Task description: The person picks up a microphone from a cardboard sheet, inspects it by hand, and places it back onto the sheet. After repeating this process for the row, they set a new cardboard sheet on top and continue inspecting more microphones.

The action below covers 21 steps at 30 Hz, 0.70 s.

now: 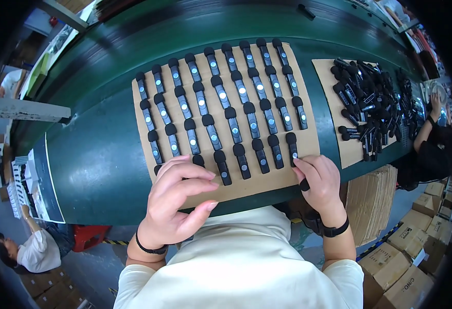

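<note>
Small black clip-on microphones with foam tips and round pale stickers lie in rows on a cardboard sheet [226, 193]. My right hand [318, 180] is closed, its thumb and fingertips pinched at the lower end of the rightmost microphone [292, 144] in the nearest row. A black foam tip [304, 185] pokes out beneath its curled fingers; the rest of that piece is hidden. Over the near left part of the sheet hovers my left hand [177, 198], fingers spread and holding nothing. It partly covers the near-row microphones there, among them one with its foam tip [198, 160] showing.
A second cardboard sheet [334, 118] to the right carries a heap of loose microphones [365, 98]. Everything rests on a green belt-like table [92, 159]. Stacked flat cardboard [375, 206] and boxes [390, 262] stand at lower right. Co-workers sit at both sides.
</note>
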Tool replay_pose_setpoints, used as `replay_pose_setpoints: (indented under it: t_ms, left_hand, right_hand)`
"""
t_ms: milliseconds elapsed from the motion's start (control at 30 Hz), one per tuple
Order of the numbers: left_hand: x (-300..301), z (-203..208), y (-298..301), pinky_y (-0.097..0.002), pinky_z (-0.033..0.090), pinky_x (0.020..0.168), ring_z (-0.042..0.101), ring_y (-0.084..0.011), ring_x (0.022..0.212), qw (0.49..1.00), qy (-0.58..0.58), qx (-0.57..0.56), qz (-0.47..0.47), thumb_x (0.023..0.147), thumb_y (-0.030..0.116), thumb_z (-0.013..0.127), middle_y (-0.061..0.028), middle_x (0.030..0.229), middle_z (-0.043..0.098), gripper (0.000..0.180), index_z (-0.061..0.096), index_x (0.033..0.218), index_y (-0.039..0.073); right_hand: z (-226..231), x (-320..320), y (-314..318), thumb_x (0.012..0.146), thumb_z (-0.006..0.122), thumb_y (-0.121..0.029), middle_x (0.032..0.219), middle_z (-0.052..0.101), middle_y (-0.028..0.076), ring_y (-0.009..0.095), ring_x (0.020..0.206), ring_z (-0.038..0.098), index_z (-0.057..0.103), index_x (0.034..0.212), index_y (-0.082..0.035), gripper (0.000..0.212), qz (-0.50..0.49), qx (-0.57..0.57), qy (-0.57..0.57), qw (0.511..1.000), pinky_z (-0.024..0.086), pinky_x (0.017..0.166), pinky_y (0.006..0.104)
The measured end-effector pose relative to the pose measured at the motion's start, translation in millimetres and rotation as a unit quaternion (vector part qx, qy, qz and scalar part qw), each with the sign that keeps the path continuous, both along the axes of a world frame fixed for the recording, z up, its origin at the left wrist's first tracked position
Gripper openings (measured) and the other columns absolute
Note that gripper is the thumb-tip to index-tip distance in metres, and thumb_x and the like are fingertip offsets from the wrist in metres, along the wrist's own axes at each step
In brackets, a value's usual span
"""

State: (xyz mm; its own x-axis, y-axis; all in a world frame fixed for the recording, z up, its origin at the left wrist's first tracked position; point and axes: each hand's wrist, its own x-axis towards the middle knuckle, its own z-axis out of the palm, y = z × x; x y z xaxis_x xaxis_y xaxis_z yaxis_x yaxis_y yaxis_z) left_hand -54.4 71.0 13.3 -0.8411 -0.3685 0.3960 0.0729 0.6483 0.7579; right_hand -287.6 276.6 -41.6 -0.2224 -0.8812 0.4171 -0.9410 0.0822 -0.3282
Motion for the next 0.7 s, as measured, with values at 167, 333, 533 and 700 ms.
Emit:
replay_pose_setpoints:
  t_ms: [167, 333, 533, 700]
  left_hand:
    - [-4, 1, 3, -0.0511, 0.043, 0.097, 0.063, -0.0287, 0.091, 0.999, -0.018, -0.006, -0.037, 0.078, 0.012, 0.072, -0.0139, 0.097, 0.066, 0.021, 0.065, 0.095, 0.003]
    - [-5, 3, 4, -0.0487, 0.045, 0.094, 0.062, -0.027, 0.093, 0.998, -0.023, -0.018, -0.05, 0.074, 0.011, 0.077, -0.0096, 0.102, 0.065, 0.028, 0.066, 0.1, 0.005]
    - [-10, 6, 9, -0.0492, 0.045, 0.094, 0.063, -0.0289, 0.091, 0.998, -0.011, -0.033, -0.053, 0.073, 0.009, 0.076, -0.0132, 0.099, 0.067, 0.034, 0.064, 0.105, 0.004]
    - [1, 0, 7, -0.047, 0.047, 0.09, 0.063, -0.0286, 0.09, 0.998, -0.006, -0.044, -0.036, 0.072, 0.004, 0.077, -0.0135, 0.099, 0.067, 0.035, 0.064, 0.105, 0.003]
  right_hand:
    - [5, -3, -2, 0.068, 0.073, 0.005, 0.087, 0.061, 0.011, 0.029, 0.073, 0.059, 0.063, 0.097, -0.003, 0.032, 0.007, 0.003, -0.023, 1.0, 0.047, 0.062, 0.0377]
    - [31, 11, -10, 0.07, 0.069, 0.008, 0.09, 0.061, 0.014, 0.029, 0.078, 0.06, 0.06, 0.103, -0.001, 0.035, 0.047, -0.021, -0.224, 0.973, 0.048, 0.066, 0.0369]
    - [54, 36, -52, 0.073, 0.071, 0.005, 0.092, 0.063, 0.014, 0.03, 0.08, 0.061, 0.058, 0.119, 0.001, 0.049, 0.212, 0.028, -0.263, 0.941, 0.048, 0.066, 0.0354]
    - [61, 48, -68, 0.074, 0.073, 0.003, 0.089, 0.065, 0.01, 0.026, 0.076, 0.061, 0.057, 0.124, 0.001, 0.053, 0.233, 0.015, -0.294, 0.927, 0.047, 0.064, 0.0324]
